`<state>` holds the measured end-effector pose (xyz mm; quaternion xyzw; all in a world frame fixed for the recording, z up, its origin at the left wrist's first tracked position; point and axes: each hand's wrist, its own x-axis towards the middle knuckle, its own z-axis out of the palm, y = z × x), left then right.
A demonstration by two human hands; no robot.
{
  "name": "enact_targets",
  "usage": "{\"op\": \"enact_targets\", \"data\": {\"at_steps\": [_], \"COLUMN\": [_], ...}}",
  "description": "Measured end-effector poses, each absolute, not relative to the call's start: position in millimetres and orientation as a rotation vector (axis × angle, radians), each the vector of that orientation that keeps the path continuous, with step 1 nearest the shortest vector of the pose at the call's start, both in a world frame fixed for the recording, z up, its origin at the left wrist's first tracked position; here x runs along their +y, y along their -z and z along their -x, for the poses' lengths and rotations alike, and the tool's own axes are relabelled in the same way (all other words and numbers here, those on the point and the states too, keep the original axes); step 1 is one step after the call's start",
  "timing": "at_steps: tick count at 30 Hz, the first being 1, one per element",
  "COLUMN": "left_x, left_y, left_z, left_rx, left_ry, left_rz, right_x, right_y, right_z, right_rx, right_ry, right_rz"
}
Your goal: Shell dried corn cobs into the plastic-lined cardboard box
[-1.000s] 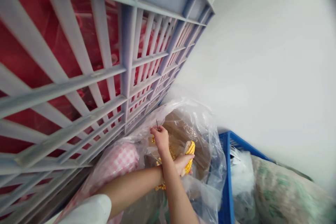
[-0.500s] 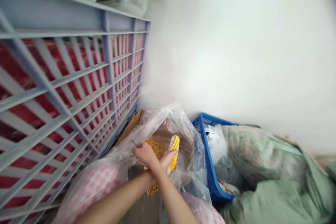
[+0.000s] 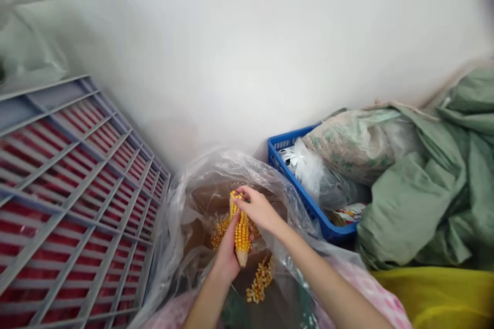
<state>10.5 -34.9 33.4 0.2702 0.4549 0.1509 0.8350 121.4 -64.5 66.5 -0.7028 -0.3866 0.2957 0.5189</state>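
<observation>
My left hand point(image 3: 228, 254) is wrapped round an ear of corn point(image 3: 242, 234) with yellow kernels, held tilted, its pale end toward me. At the far end of the ear my right hand point(image 3: 258, 206) presses its bent fingers and thumb against the kernels. Both hands are over an open clear plastic bag point(image 3: 170, 247), with brown cardboard inside it. Loose kernels point(image 3: 221, 232) lie in a heap below the ear, partly hidden by my hands. A smaller scatter of kernels point(image 3: 260, 282) lies closer to me.
A grey slatted crate point(image 3: 111, 216) with red contents stands at the left. On the right, a blue basket point(image 3: 304, 198) holds plastic bags and a patterned bundle point(image 3: 351, 144). Green cloth point(image 3: 420, 205) and something yellow point(image 3: 436, 293) are beyond it. A white wall point(image 3: 247, 61) rises behind.
My crossed arms have come apart; my right hand moved from the left side onto the ear's far end. The thin dark tool it held is no longer visible. The view has shifted right.
</observation>
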Motion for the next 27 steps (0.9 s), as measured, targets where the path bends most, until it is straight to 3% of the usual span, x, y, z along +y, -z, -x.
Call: {"op": "enact_targets", "data": {"at_steps": [4, 13, 20, 27], "left_x": [-21.8, -38.9, -44.1, -36.5], "left_y": [-52.8, -55.9, -47.5, -36.2], "left_z": [-10.4, -18.5, -15.1, -13.0], "left_rx": [0.98, 0.934, 0.854, 0.881], "left_ry": [-0.427, -0.272, -0.078, -0.143], "left_rz": [-0.787, -0.906, -1.012, -1.398], "right_x": [-83.1, -85.8, -82.5, -75.9], "right_y": [-62.7, -41.9, -53.4, -33.4], "right_z": [-153.6, -173.7, -148.9, -133.6], "right_rx": [-0.805, -0.622, -0.307, -0.258], "right_ry": [-0.614, -0.805, -1.041, -0.782], "right_rz": [1.706, 1.721, 1.354, 1.46]}}
